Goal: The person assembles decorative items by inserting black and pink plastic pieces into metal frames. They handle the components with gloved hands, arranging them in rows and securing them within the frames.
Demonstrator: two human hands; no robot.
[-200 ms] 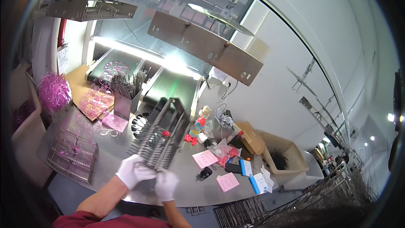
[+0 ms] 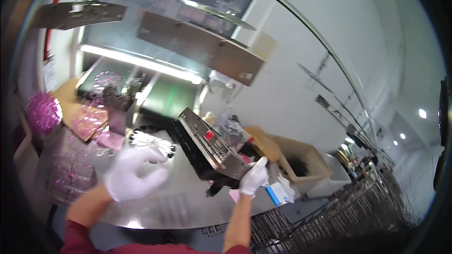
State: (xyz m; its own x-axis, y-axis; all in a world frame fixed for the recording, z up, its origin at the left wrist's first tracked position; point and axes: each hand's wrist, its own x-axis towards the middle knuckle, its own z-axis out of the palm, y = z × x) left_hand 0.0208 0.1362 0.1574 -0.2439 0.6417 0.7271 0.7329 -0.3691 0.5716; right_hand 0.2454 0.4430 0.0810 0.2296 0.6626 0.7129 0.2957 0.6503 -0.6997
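Note:
My right hand (image 2: 254,177), in a white glove, grips the near end of a long metal rack (image 2: 217,148). The rack is tilted above the table, with a row of black pieces (image 2: 190,153) along its left side and a small red piece (image 2: 209,135) on top. My left hand (image 2: 136,174), also gloved, hangs over the table with thumb and fingers apart and nothing in it. Just beyond it lies a fan of white pieces with black tips (image 2: 153,141). Motion blurs the left fingers somewhat.
On the left are a wire rack with pink strands (image 2: 70,174), a shiny pink bundle (image 2: 43,112) and a pink pad (image 2: 110,139). Green conveyor belts (image 2: 169,98) run at the back. A cardboard box (image 2: 262,143), a beige bin (image 2: 308,153) and a blue-edged notepad (image 2: 278,193) stand right.
The rack has swung to the right and turned, carried by my right hand. My left hand has let go of it and moved left. The whole view has shifted.

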